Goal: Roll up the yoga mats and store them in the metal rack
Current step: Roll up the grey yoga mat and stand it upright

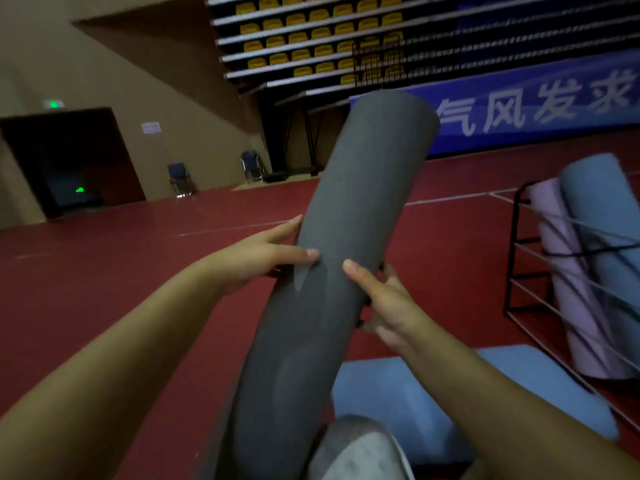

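A rolled dark grey yoga mat (346, 237) stands tilted in front of me, its top leaning to the right. My left hand (258, 256) grips its left side, thumb across the front and fingers behind. My right hand (384, 299) grips its right side a little lower, thumb on the front. The black metal rack (519, 271) stands at the right, holding a rolled purple mat (568, 285) and a rolled blue mat (609, 237) upright. A light blue mat (408, 393) lies on the floor below my right arm.
The floor is dark red sports flooring (121, 271) with white lines. My knee (356, 448) shows at the bottom. Two folding chairs (180, 178) stand by the far wall, beside bleachers and a blue banner (536, 105). A dark doorway is at the left.
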### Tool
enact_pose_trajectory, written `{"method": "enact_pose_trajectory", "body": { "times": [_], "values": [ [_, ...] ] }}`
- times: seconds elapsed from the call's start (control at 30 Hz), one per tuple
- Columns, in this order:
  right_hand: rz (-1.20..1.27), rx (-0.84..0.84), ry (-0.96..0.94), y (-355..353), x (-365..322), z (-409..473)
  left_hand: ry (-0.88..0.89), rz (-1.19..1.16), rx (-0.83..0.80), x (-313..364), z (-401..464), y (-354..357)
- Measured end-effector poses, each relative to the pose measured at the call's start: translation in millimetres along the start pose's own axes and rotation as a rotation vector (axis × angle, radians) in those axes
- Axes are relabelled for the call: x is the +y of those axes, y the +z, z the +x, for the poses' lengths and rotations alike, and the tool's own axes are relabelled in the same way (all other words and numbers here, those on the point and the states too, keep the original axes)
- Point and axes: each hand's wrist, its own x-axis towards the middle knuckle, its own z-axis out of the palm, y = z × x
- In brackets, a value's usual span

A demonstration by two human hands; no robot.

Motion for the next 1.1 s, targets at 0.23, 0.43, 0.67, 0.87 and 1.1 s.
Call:
{"method": "enact_pose_trajectory", "body": {
  "times": [0.23, 0.43, 0.67, 0.87, 1.1],
  "values": [
    [-0.344, -0.117, -0.343, 8, -55, 36, 0.155, -0.293, 0.144, 36, 27, -21],
    [-0.518, -0.134, -0.392, -34, -76, 39, 0.177, -0.454, 0.049, 58, 43, -4],
    [-0.57, -0.08, -0.22, -107, -59, 13, 0.262, -0.669, 0.004, 64, 73, 41],
    [-0.697, -0.082, -0.017, -167, -24, -16, 0.154, -0.723, -0.04, 55, 89, 80],
    [-0.419, 0.022, -0.111, -147, -76, -10, -0.017, -0.439, -0.054, 44, 97, 108]
  ]
}}
